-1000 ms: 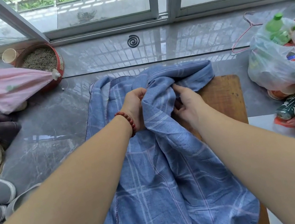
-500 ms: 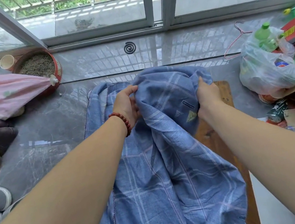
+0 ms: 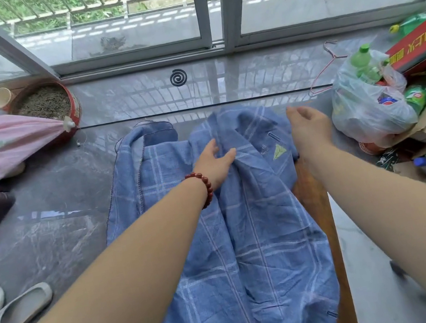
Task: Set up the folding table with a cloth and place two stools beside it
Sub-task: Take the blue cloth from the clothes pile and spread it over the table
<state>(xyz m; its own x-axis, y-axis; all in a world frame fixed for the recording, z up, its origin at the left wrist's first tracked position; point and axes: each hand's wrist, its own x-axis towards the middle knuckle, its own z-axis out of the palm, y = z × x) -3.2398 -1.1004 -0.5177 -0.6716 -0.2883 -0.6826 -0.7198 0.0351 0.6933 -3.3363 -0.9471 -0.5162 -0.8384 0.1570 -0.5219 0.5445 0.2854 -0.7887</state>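
Observation:
A blue checked cloth (image 3: 248, 240) lies rumpled over the wooden folding table (image 3: 315, 200), whose brown top shows only along the right side. My left hand (image 3: 213, 161), with a red bead bracelet on its wrist, rests flat on the cloth near its far end, fingers straight. My right hand (image 3: 307, 127) hovers over the cloth's far right corner with relaxed fingers and holds nothing. A green leaf label (image 3: 278, 151) faces up between the two hands. No stools are in view.
A plastic bag of bottles (image 3: 368, 111), a red box (image 3: 424, 41) and cardboard crowd the right. On the left lie a pink folded cover (image 3: 9, 143), a red tin (image 3: 53, 104) and slippers (image 3: 16, 312). A mosquito coil (image 3: 178, 77) sits by the sliding glass door.
Both hands have let go of the bunched cloth. The left hand now lies flat on it and the right hand has moved out to the right, while the far end has spread flatter.

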